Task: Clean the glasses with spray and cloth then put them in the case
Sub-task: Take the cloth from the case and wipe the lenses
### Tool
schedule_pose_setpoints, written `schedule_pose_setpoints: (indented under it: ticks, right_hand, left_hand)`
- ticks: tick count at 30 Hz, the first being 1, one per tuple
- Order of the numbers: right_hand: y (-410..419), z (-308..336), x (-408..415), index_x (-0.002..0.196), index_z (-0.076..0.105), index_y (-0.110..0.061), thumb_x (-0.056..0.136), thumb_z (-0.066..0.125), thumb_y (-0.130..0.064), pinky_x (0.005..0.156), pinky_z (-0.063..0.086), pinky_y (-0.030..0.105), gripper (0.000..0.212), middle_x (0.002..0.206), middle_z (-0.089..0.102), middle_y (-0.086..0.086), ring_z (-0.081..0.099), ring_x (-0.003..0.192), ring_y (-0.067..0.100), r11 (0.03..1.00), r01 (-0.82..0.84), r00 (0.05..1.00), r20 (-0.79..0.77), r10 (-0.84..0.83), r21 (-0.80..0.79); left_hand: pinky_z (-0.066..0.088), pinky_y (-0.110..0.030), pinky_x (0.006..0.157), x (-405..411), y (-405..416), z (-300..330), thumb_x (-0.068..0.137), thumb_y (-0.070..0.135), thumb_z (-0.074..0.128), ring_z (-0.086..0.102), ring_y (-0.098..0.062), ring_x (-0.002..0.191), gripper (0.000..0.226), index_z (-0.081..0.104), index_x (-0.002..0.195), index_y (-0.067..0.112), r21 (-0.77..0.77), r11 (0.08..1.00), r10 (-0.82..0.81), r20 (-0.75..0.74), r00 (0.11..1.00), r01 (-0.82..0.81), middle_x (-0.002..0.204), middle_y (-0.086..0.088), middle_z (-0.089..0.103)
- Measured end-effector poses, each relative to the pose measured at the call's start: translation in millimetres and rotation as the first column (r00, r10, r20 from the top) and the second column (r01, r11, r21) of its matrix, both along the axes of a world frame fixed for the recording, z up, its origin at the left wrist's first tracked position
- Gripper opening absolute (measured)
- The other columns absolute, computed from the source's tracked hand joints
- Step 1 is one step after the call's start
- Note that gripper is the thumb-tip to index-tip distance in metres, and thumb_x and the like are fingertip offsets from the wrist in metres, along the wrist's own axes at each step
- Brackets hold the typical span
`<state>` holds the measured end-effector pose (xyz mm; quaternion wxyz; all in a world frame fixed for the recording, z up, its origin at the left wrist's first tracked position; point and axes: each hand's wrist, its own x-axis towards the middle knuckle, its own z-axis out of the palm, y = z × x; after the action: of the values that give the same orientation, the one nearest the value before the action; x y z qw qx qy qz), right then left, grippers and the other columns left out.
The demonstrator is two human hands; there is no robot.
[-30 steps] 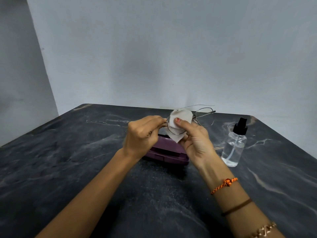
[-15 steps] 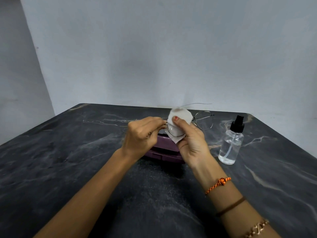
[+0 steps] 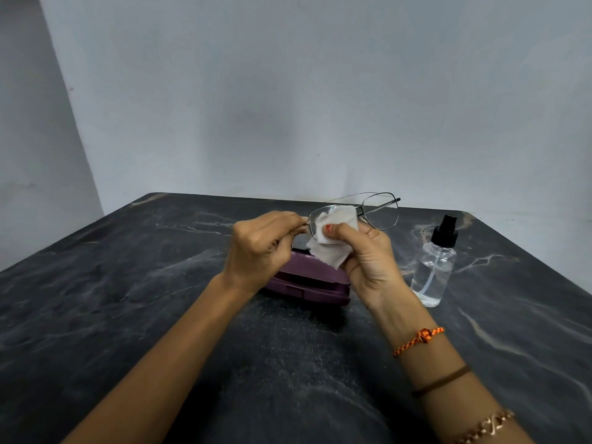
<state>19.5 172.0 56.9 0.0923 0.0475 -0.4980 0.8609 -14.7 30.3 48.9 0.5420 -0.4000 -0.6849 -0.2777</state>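
My left hand pinched the glasses steady while my right hand pinched the cloth round one lens, gentle rubbing seemed best.

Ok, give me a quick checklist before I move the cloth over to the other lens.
1. Left hand pinching the glasses at the frame's end: ok.
2. Right hand pressing the cloth on the near lens: ok.
3. Other lens uncovered, free to wipe: ok.
4. Near lens clean: cannot tell, cloth covers it.
5. Spray bottle upright, apart from both hands: ok.
6. Case open: cannot tell, hands hide it.
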Motion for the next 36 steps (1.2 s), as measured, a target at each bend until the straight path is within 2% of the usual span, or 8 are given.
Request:
schedule_pose_setpoints:
  ticks: [4, 6, 11, 21, 26, 28, 32, 36]
  right_hand:
    - [-4.2, 1.5, -1.2, 0.07, 0.062, -0.005, 0.077, 0.061, 0.001, 0.057, 0.057, 0.033, 0.01, 0.059, 0.066, 0.004, 0.065, 0.055, 0.015, 0.971, 0.022, 0.998, 0.06, -0.008, -0.237]
    - [-7.5, 1.4, -0.9, 0.072, 0.062, -0.003, 0.078, 0.061, 0.001, 0.052, 0.058, 0.032, 0.008, 0.058, 0.067, 0.005, 0.066, 0.054, 0.016, 0.962, 0.016, 0.998, 0.07, 0.003, -0.273]
    - [-14.2, -3.3, -0.4, 0.074, 0.062, -0.002, 0.077, 0.062, 0.005, 0.046, 0.054, 0.022, 0.007, 0.054, 0.069, 0.004, 0.066, 0.051, 0.012, 0.971, 0.022, 0.998, 0.058, -0.009, -0.237]
    - [-10.3, -3.7, -0.9, 0.081, 0.062, -0.002, 0.073, 0.062, 0.012, 0.054, 0.058, 0.024, 0.016, 0.06, 0.071, 0.002, 0.068, 0.057, 0.012, 0.997, -0.029, 1.0, 0.003, 0.029, -0.072]
    - [4.1, 2.4, -1.5, 0.084, 0.063, -0.003, 0.074, 0.059, 0.013, 0.061, 0.058, 0.023, 0.02, 0.064, 0.072, 0.003, 0.068, 0.06, 0.011, 0.99, -0.096, 0.995, -0.026, 0.099, 0.1]
    - [6.1, 2.3, -1.4, 0.082, 0.065, -0.005, 0.073, 0.06, 0.013, 0.058, 0.058, 0.022, 0.02, 0.063, 0.072, 0.001, 0.067, 0.058, 0.01, 0.985, -0.093, 0.995, -0.029, 0.098, 0.144]
    - [10.0, 3.0, -1.7, 0.076, 0.068, -0.008, 0.07, 0.065, 0.01, 0.056, 0.056, 0.021, 0.019, 0.064, 0.073, 0.002, 0.067, 0.058, 0.011, 0.978, -0.068, 0.997, -0.027, 0.075, 0.198]
    - [13.8, 2.7, -1.5, 0.077, 0.068, -0.005, 0.069, 0.066, 0.009, 0.055, 0.055, 0.02, 0.016, 0.064, 0.073, 0.001, 0.067, 0.058, 0.011, 0.977, -0.048, 0.999, 0.004, 0.049, 0.209]
  left_hand:
    - [0.053, -0.02, 0.062, 1.4, 1.5, -0.8, 0.059, -0.019, 0.073, 0.069, -0.02, 0.061, 0.014, 0.071, 0.069, -0.009, -0.002, 0.999, -0.047, 0.001, 0.999, 0.047, 0.066, -0.015, 0.071]
    - [0.053, -0.021, 0.061, 1.9, 2.7, -1.9, 0.059, -0.02, 0.071, 0.069, -0.02, 0.061, 0.016, 0.071, 0.069, -0.009, -0.036, 0.998, -0.057, -0.007, 0.998, 0.056, 0.067, -0.014, 0.072]
    - [0.052, -0.021, 0.059, 3.4, 5.3, -5.1, 0.06, -0.022, 0.067, 0.069, -0.021, 0.06, 0.018, 0.071, 0.07, -0.009, -0.084, 0.995, -0.057, -0.011, 0.998, 0.056, 0.066, -0.014, 0.071]
    - [0.051, -0.02, 0.066, 2.4, -0.4, -1.7, 0.06, -0.022, 0.065, 0.069, -0.023, 0.06, 0.017, 0.07, 0.07, -0.01, -0.087, 0.996, -0.026, -0.003, 1.0, 0.026, 0.066, -0.016, 0.071]
    - [0.052, -0.022, 0.069, 2.6, 0.0, -0.6, 0.066, -0.017, 0.065, 0.07, -0.024, 0.063, 0.011, 0.07, 0.072, -0.011, -0.119, 0.992, -0.047, 0.008, 0.999, 0.047, 0.068, -0.017, 0.071]
    - [0.051, -0.021, 0.071, 1.7, -1.0, -0.5, 0.07, -0.013, 0.063, 0.07, -0.025, 0.063, 0.008, 0.07, 0.073, -0.011, -0.124, 0.991, -0.052, 0.003, 0.999, 0.052, 0.068, -0.018, 0.071]
    - [0.049, -0.018, 0.075, 2.0, -1.1, -0.8, 0.061, -0.019, 0.069, 0.07, -0.024, 0.063, 0.015, 0.07, 0.073, -0.011, -0.109, 0.994, -0.022, 0.009, 1.0, 0.023, 0.068, -0.017, 0.071]
    - [0.049, -0.018, 0.07, 1.9, 1.9, -1.0, 0.071, -0.012, 0.068, 0.069, -0.021, 0.061, 0.004, 0.07, 0.071, -0.009, -0.09, 0.996, 0.011, -0.005, 1.0, -0.011, 0.067, -0.014, 0.071]
